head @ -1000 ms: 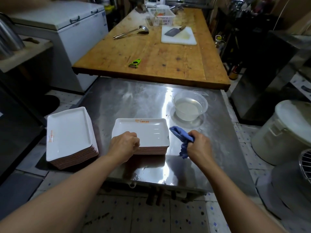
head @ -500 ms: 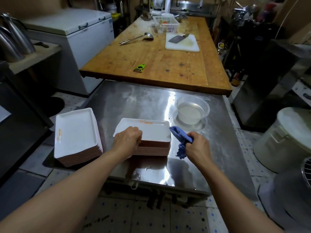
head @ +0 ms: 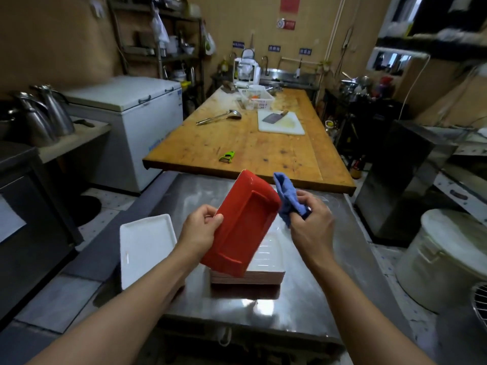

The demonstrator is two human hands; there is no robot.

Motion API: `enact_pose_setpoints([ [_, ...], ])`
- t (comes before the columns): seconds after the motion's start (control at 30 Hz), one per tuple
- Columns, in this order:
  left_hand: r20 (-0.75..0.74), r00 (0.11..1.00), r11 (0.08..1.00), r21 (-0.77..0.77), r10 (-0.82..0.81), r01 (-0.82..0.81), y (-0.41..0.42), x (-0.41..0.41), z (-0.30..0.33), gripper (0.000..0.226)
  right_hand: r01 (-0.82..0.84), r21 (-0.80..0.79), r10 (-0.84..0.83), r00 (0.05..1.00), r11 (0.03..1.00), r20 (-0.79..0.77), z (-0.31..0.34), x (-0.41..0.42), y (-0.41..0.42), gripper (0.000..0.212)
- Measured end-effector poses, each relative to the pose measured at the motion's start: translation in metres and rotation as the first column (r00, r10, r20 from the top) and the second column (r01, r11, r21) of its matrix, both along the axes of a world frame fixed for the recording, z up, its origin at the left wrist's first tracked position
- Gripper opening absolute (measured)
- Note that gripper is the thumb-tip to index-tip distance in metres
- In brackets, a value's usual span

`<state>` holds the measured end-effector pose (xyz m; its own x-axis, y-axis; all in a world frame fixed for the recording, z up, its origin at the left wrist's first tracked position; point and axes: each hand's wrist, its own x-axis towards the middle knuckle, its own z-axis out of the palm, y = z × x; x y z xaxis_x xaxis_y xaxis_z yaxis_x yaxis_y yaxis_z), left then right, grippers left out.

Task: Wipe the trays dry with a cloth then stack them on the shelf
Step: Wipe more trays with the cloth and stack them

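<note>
My left hand [head: 200, 230] grips a rectangular tray [head: 243, 223] by its left edge, lifted and tilted so its red underside faces me. My right hand [head: 312, 223] is shut on a crumpled blue cloth [head: 288, 197], which touches the tray's upper right edge. Under the lifted tray sits a stack of trays [head: 266, 267] with white tops, on the steel table [head: 303, 285]. A second stack of white trays [head: 145, 248] lies at the table's left edge, partly behind my left forearm.
Beyond the steel table stands a long wooden table [head: 250, 151] with a green peeler [head: 227, 156], a ladle [head: 218, 117], a cutting board with a cleaver [head: 280, 122] and a white basket [head: 255, 100]. A chest freezer [head: 131, 114] is at left, a white lidded bin [head: 445, 259] at right.
My left hand has lifted the top tray off the middle stack and tipped it up, red underside toward me. My right hand has brought the cloth up to it. The camera has tilted upward.
</note>
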<state>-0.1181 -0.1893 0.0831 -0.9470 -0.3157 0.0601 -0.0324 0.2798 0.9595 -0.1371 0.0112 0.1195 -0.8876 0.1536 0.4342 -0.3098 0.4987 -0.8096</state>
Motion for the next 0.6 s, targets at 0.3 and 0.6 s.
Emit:
enact_pose_setpoints([
  [0.3, -0.071, 0.996, 0.939, 0.336, -0.059, 0.08, -0.03, 0.035, 0.026, 0.018, -0.12, 0.125, 0.144, 0.969, 0.985, -0.203, 0.044, 0.032, -0.095, 0.027],
  [0.6, -0.144, 0.99, 0.949, 0.312, 0.011, 0.035, -0.017, 0.056, 0.041, 0.022, 0.06, 0.418, 0.041, 0.973, 0.906, -0.228, 0.051, 0.024, -0.117, 0.028],
])
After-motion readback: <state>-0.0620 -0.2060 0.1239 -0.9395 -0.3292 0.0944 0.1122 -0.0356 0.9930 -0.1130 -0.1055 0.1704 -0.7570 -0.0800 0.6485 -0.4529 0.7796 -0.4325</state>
